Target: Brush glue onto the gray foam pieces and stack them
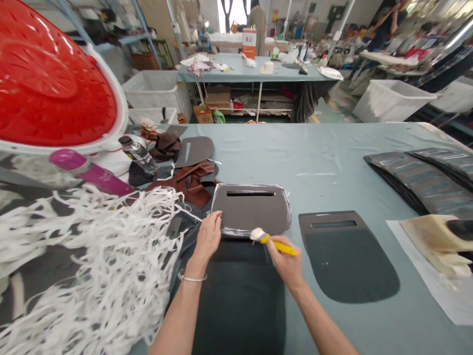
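Note:
A grey-brown panel (251,211) with rounded corners and a long slot lies flat before me, its border smeared white. My left hand (210,234) has its fingers together at the panel's lower left edge, holding it; the thumb is hidden. In my right hand (285,259) is a paintbrush with a yellow handle (284,246). Its whitish bristles (257,233) touch the panel's near edge. Dark sheet material (240,301) extends from beneath the panel toward me. To the right lies a separate dark panel (349,261), also slotted.
Tangled white strips (107,266) heap up on the left, near a purple spray can (92,172) and a clear bottle (139,155). Brown leather scraps (190,183) lie behind my left hand. Stacked dark pieces (428,180) and a yellowish cloth (436,241) sit at right.

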`<action>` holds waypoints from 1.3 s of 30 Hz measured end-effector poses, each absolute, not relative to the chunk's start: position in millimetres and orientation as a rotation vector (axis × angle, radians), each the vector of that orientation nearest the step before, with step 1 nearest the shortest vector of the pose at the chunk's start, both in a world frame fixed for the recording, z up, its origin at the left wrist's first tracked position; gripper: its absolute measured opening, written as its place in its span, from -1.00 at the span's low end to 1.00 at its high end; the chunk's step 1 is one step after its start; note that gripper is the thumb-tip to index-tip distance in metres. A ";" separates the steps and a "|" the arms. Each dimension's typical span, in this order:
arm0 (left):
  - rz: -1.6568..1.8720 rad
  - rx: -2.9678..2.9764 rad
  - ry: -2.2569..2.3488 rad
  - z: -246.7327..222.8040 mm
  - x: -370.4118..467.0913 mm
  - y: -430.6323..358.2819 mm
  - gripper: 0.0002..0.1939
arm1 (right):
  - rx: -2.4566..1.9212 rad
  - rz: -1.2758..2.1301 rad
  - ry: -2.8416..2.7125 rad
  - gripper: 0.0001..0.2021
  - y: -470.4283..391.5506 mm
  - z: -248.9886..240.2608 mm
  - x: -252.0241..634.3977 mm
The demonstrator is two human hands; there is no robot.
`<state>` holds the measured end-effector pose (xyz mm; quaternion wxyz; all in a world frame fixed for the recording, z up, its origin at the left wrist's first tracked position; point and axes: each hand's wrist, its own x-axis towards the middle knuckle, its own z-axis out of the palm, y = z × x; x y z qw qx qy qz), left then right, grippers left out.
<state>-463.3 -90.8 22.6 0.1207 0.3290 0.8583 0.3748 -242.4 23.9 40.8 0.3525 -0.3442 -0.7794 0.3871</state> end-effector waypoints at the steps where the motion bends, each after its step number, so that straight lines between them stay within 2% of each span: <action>1: 1.013 1.013 2.561 22.6 -457.3 -89.1 -0.61 | -0.991 0.895 -1.971 -0.82 39.9 42.5 -223.3; 3: 0.778 1.116 2.717 26.0 -441.6 -83.7 -0.58 | -1.151 0.699 -1.852 -0.80 64.0 49.0 -205.1; 5: 0.551 1.176 2.865 30.9 -425.0 -77.1 -0.57 | -1.160 0.654 -1.790 -0.80 71.1 55.0 -224.6; 10: 0.275 1.208 3.021 34.1 -404.8 -65.7 -0.57 | -0.788 1.003 -1.860 -0.83 42.3 48.4 -365.3; 12: 0.242 1.203 3.038 32.9 -405.4 -64.7 -0.58 | -0.720 1.044 -1.917 -0.83 43.3 38.3 -392.7; 14: 0.247 1.185 3.058 32.2 -407.0 -64.7 -0.58 | -0.762 0.994 -1.931 -0.83 62.0 29.7 -384.3; 19: 0.295 1.184 3.058 32.7 -407.1 -63.4 -0.57 | -1.105 0.627 -1.736 -0.81 114.2 35.4 -328.0; 24: 0.275 1.214 3.070 31.4 -405.0 -61.3 -0.57 | -0.709 0.853 -1.936 -0.82 78.2 42.4 -393.4; 27: 0.280 1.200 3.089 31.2 -404.3 -61.3 -0.57 | -0.731 0.895 -2.017 -0.82 81.7 34.7 -408.7; 33: 0.365 1.124 3.081 37.4 -403.5 -55.9 -0.59 | -1.164 0.510 -1.866 -0.75 155.7 30.2 -306.2; 36: 0.527 1.055 2.985 38.4 -398.4 -37.1 -0.65 | -1.268 0.473 -1.909 -0.67 161.9 25.5 -270.9; 39: 0.939 1.088 2.617 34.5 -387.2 -1.6 -0.69 | -1.371 0.559 -1.983 -0.64 149.9 17.0 -258.3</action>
